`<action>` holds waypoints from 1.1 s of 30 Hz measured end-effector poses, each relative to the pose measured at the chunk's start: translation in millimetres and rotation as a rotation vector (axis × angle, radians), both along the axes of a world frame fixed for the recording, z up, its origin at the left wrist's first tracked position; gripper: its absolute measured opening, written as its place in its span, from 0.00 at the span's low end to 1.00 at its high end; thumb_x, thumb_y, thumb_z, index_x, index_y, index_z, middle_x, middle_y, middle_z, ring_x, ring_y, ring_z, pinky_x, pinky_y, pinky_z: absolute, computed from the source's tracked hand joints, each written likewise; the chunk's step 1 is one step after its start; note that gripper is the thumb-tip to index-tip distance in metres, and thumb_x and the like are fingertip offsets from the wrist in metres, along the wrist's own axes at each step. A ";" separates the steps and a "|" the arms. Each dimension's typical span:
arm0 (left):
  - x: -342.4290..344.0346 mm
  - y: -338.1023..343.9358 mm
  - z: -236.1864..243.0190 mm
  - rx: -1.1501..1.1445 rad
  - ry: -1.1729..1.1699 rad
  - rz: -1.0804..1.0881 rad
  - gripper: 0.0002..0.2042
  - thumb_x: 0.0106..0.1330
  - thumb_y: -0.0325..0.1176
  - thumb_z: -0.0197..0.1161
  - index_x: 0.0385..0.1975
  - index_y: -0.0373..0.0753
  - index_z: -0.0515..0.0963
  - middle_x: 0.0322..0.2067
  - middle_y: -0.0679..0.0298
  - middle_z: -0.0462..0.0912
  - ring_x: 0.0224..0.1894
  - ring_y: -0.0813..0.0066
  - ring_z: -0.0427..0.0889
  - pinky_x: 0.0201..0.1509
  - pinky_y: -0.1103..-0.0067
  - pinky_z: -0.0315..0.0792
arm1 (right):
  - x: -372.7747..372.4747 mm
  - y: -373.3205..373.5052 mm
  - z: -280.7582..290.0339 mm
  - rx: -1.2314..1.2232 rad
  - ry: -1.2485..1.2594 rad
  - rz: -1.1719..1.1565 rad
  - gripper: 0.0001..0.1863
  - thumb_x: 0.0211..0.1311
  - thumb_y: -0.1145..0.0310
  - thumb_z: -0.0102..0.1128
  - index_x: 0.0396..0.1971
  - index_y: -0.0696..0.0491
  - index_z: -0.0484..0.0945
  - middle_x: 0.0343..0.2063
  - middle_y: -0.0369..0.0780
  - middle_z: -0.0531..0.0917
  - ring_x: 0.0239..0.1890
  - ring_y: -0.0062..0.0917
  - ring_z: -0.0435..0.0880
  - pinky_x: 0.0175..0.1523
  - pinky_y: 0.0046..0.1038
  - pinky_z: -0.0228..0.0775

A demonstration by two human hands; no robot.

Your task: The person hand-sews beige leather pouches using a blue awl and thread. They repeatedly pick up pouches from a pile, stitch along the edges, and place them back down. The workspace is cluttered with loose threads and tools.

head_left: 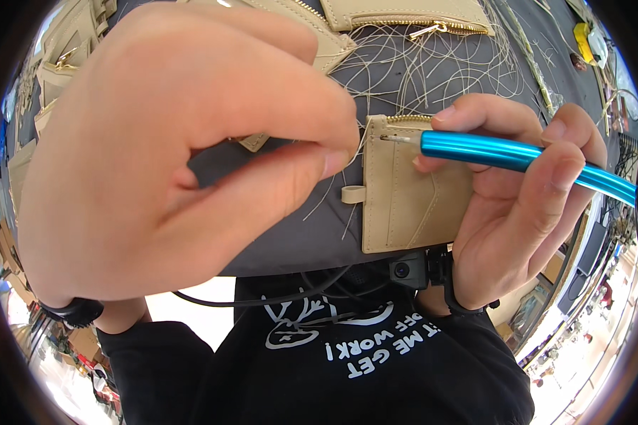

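Note:
A beige leather zip pouch [397,205] with stitched seams, a small side loop and a gold zip along its far edge lies in front of me. My left hand [191,149] is closed in a pinch just left of its far left corner. A fine pale thread [359,152] runs between those fingertips and the corner. Held by my right hand [524,170] is a shiny blue pen-shaped tool [482,150] with a thin metal tip. That tip points left, over the pouch near the same corner; whether it touches is unclear. Some right fingertips rest by the pouch's far right edge.
Many loose thread ends [432,74] tangle across the dark grey work surface [290,244]. More beige zip pouches [404,13] lie at the far side and at the left. Below the near edge are a small black camera [402,270] and a black cable [262,303].

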State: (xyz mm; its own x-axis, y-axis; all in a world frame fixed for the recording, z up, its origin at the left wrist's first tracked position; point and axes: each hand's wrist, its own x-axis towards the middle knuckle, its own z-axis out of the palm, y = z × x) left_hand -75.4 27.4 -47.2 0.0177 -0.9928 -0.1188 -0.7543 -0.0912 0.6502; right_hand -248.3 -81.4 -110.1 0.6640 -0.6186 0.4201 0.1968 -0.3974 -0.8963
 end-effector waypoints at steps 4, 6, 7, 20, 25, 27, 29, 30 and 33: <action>-6.9 -0.6 -6.6 -0.059 0.148 0.144 0.05 0.52 0.24 0.64 0.28 0.34 0.83 0.19 0.65 0.70 0.21 0.78 0.65 0.21 0.81 0.55 | 1.5 3.3 -0.1 -0.010 -0.012 -0.015 0.16 0.76 0.54 0.33 0.41 0.54 0.56 0.31 0.58 0.79 0.22 0.33 0.81 0.32 0.26 0.79; -4.1 -0.8 -5.3 -0.088 0.042 0.002 0.05 0.52 0.24 0.64 0.28 0.35 0.83 0.19 0.66 0.70 0.21 0.79 0.66 0.21 0.81 0.55 | 0.8 5.2 1.7 0.106 -0.008 -0.074 0.17 0.76 0.54 0.34 0.41 0.54 0.56 0.31 0.58 0.79 0.22 0.33 0.81 0.32 0.26 0.78; -0.5 -0.3 -3.6 -0.075 0.002 -0.047 0.05 0.52 0.24 0.63 0.28 0.35 0.83 0.19 0.66 0.70 0.21 0.79 0.66 0.21 0.81 0.55 | 0.6 5.6 1.8 0.144 -0.007 -0.091 0.17 0.76 0.54 0.34 0.41 0.54 0.56 0.31 0.58 0.79 0.22 0.33 0.81 0.32 0.26 0.78; 1.8 -2.0 1.9 -0.048 -0.228 0.267 0.09 0.61 0.30 0.61 0.40 0.38 0.78 0.28 0.68 0.69 0.28 0.82 0.66 0.30 0.83 0.58 | -6.6 1.9 1.9 0.250 -0.103 -0.102 0.13 0.75 0.57 0.32 0.42 0.52 0.58 0.23 0.52 0.77 0.15 0.27 0.74 0.22 0.21 0.69; -10.5 -5.3 -12.5 -0.067 -0.095 0.073 0.19 0.48 0.37 0.73 0.38 0.38 0.75 0.29 0.63 0.71 0.29 0.67 0.70 0.33 0.79 0.64 | -8.8 5.0 2.4 0.328 -0.207 -0.124 0.11 0.75 0.58 0.30 0.41 0.51 0.58 0.16 0.46 0.74 0.10 0.23 0.65 0.18 0.21 0.60; -12.4 -4.2 -19.3 -0.052 -0.101 0.070 0.19 0.49 0.37 0.73 0.36 0.37 0.73 0.28 0.63 0.71 0.29 0.68 0.70 0.32 0.79 0.64 | -10.3 3.4 2.7 0.360 -0.268 -0.096 0.11 0.75 0.58 0.30 0.41 0.50 0.59 0.15 0.44 0.73 0.10 0.22 0.63 0.17 0.21 0.57; -13.0 -5.5 -23.5 -0.050 -0.060 0.116 0.18 0.50 0.36 0.73 0.33 0.37 0.72 0.27 0.65 0.70 0.27 0.71 0.69 0.30 0.79 0.63 | -11.3 1.5 3.5 0.368 -0.337 -0.088 0.12 0.75 0.58 0.30 0.40 0.50 0.60 0.14 0.42 0.71 0.09 0.21 0.60 0.15 0.22 0.54; -12.8 -7.6 -24.7 -0.032 -0.021 0.138 0.17 0.51 0.36 0.73 0.33 0.37 0.72 0.27 0.66 0.70 0.26 0.74 0.68 0.30 0.80 0.63 | -12.5 -1.4 4.2 0.379 -0.366 -0.069 0.12 0.75 0.58 0.30 0.40 0.50 0.60 0.13 0.41 0.71 0.09 0.21 0.59 0.14 0.22 0.53; -10.7 -14.9 -18.7 -0.070 0.062 0.176 0.13 0.55 0.33 0.70 0.32 0.37 0.72 0.25 0.69 0.67 0.24 0.82 0.64 0.27 0.82 0.59 | -12.6 -7.5 6.6 0.492 -0.533 -0.063 0.12 0.73 0.57 0.33 0.37 0.50 0.61 0.11 0.40 0.70 0.08 0.21 0.58 0.13 0.24 0.52</action>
State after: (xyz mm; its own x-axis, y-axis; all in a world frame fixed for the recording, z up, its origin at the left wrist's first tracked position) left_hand -86.1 12.5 -65.9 0.1865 -0.9809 -0.0559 -0.6890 -0.1711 0.7042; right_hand -260.9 -88.9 -103.5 0.4034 -0.8494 0.3402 0.6468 0.0017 -0.7627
